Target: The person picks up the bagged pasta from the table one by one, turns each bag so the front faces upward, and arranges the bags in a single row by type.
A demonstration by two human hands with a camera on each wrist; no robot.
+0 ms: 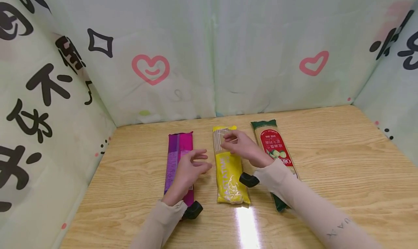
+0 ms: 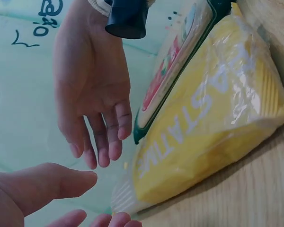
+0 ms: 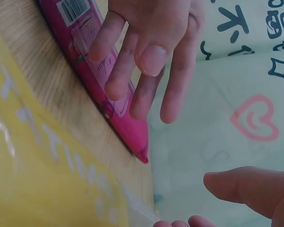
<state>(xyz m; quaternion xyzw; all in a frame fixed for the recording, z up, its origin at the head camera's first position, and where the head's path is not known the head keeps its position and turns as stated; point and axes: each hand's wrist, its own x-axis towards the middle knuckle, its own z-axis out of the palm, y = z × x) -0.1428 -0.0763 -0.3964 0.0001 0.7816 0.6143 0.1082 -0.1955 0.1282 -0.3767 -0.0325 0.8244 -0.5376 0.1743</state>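
Three long packets lie side by side on the wooden table. On the left is a purple and pink packet (image 1: 171,158), partly hidden under my left hand (image 1: 189,171). That hand's fingers are loosely bent, with nothing between thumb and fingertips. In the middle lies a yellow pasta packet (image 1: 229,176) with a clear striped end. My right hand (image 1: 246,147) hovers by its far end, thumb and fingers apart, holding nothing. A green-ended spaghetti packet (image 1: 272,142) with a red label is on the right, partly covered by my right forearm. In the left wrist view the yellow packet (image 2: 194,118) shows close up.
The wooden table (image 1: 343,162) is boxed in by pale printed cloth at the back (image 1: 254,60) and on both sides. Black cameras (image 1: 192,210) are worn at the wrists. A bright light reflection (image 1: 247,227) shows on the table near the front.
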